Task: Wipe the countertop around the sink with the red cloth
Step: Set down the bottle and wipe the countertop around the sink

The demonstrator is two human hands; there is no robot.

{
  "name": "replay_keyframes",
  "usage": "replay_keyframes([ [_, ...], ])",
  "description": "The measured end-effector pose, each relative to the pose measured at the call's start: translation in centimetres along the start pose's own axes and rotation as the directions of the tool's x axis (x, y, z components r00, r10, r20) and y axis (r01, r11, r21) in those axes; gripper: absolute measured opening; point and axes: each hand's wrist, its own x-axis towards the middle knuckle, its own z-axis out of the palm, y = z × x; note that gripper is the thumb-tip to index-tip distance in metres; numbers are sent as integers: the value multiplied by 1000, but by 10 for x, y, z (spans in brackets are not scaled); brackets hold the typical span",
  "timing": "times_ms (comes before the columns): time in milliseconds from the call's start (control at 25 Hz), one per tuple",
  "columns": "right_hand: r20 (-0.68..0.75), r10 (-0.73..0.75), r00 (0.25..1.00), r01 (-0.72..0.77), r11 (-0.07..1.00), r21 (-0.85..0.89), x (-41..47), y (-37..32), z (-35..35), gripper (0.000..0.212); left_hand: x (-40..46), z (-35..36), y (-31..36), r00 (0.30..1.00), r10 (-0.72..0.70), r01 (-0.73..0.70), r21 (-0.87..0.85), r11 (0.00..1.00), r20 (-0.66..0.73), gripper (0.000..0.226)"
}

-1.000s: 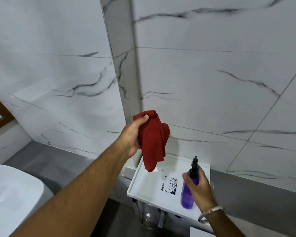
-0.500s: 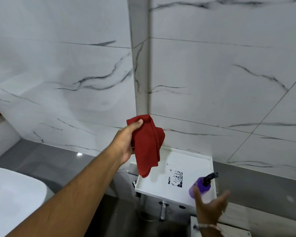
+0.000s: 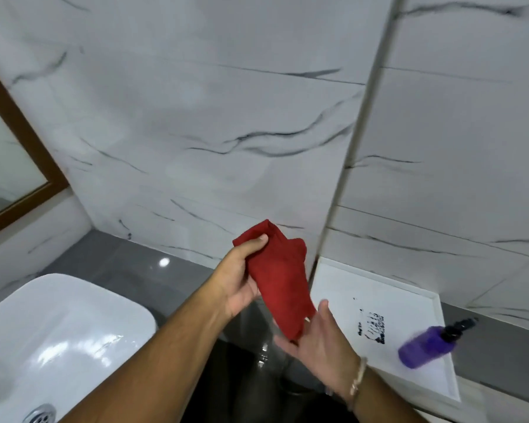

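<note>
The red cloth (image 3: 283,285) hangs bunched in the air at mid-frame, in front of the marble wall. My left hand (image 3: 237,279) grips its upper part, thumb pressed on top. My right hand (image 3: 315,338) is below it, palm up and fingers spread, touching the cloth's lower end. The white sink (image 3: 58,340) fills the lower left, its drain (image 3: 39,413) at the bottom edge. The grey countertop (image 3: 119,264) runs behind the sink to the wall.
A white tray shelf (image 3: 409,297) sits at the right by the wall corner. A purple spray bottle (image 3: 428,346) lies tilted on it. A wood-framed mirror (image 3: 22,141) hangs at the left. Marble tile walls stand close behind.
My right hand let go of the purple bottle, which now rests on the shelf, and came up under the cloth. The view swung left, bringing the sink into sight.
</note>
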Motion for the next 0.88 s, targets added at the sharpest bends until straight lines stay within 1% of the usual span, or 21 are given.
replay_keyframes([
  [40, 54, 37, 998, -40, 997, 62, 13, 1, 23, 61, -2, -12, 4, 1000, 16, -15, -51, 999, 16, 35],
  [80, 64, 40, 997, -46, 994, 94, 27, 4, 42, 56, -4, -27, 11, 999, 42, -40, -95, 995, 21, 33],
  [120, 70, 5, 998, -12, 996, 94, 41, 5, 56, 55, -6, -41, 17, 997, 69, -67, -118, 991, 18, 32],
  [200, 158, -60, 986, 63, 998, -15, 69, 3, 73, 53, -12, -80, 33, 992, 122, -124, -92, 988, -22, 33],
  [240, 219, -69, 973, 92, 991, -94, 79, -1, 75, 50, -17, -102, 40, 990, 136, -137, -29, 990, -43, 35],
  [280, 268, -45, 962, 98, 977, -189, 91, -6, 77, 48, -22, -128, 47, 988, 137, -132, 78, 988, -65, 37],
  [320, 289, 1, 957, 88, 951, -295, 102, -11, 76, 49, -26, -152, 54, 989, 124, -100, 240, 966, -86, 36],
  [360, 273, 46, 961, 70, 913, -401, 113, -17, 78, 51, -29, -172, 62, 988, 107, -53, 408, 912, -110, 32],
  [400, 233, 66, 970, 63, 861, -505, 124, -20, 81, 51, -26, -186, 71, 986, 93, -1, 551, 834, -138, 24],
  [440, 202, 53, 978, 79, 801, -593, 139, -21, 86, 49, -20, -197, 81, 981, 98, 36, 646, 763, -170, 18],
  [480, 208, -2, 978, 145, 722, -676, 155, -20, 92, 45, -10, -206, 91, 972, 126, 57, 719, 693, -198, 23],
  [520, 270, -87, 959, 265, 613, -744, 167, -22, 98, 43, 1, -209, 100, 964, 163, 64, 780, 623, -209, 30],
  [560, 381, -150, 912, 404, 480, -779, 182, -21, 107, 45, 16, -214, 108, 951, 218, 63, 831, 553, -217, 35],
  [600, 496, -166, 852, 522, 347, -779, 204, -15, 112, 47, 38, -228, 113, 933, 288, 62, 884, 464, -216, 35],
  [640, 596, -152, 789, 615, 195, -764, 217, -10, 114, 45, 55, -239, 115, 911, 351, 104, 946, 307, -215, 31],
  [680, 663, -84, 744, 667, 33, -744, 227, -2, 107, 40, 64, -249, 110, 889, 404, 192, 977, 94, -214, 31],
  [720, 679, 55, 732, 679, -139, -721, 233, 8, 96, 43, 65, -257, 103, 864, 455, 296, 949, -112, -216, 38],
  [760, 615, 271, 740, 672, -323, -666, 242, 22, 79, 55, 67, -269, 96, 836, 504, 355, 915, -193, -218, 43],
  [800, 447, 476, 757, 651, -496, -574, 253, 39, 53, 70, 71, -283, 87, 821, 526, 370, 909, -190, -224, 43],
  [840, 291, 571, 767, 637, -629, -445, 254, 53, 30, 84, 71, -293, 77, 810, 547, 351, 923, -161, -212, 42],
  [880, 257, 581, 772, 635, -699, -329, 253, 65, 11, 93, 70, -300, 69, 803, 562, 328, 934, -138, -199, 43],
])
